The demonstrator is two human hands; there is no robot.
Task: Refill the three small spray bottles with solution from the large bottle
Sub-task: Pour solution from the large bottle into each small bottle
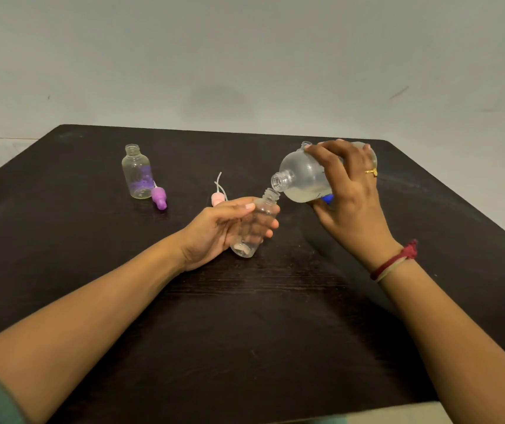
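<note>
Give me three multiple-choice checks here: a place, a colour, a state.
1. The purple plastic spray cap lies: A) on the dark table beside the upright small clear bottle; B) on the floor; C) in a box.
2. The other spray cap behind the left hand is: A) green; B) pink; C) black.
3. The large clear bottle in the right hand is: A) capped, upright; B) lying on the table; C) tipped, uncapped.
A: it lies by that bottle's base. B: its head is pale pink. C: its open mouth is by the held small bottle's neck.

Dark wood-grain table point(245, 332) vs plain grey wall point(245, 56), scuffed.
</note>
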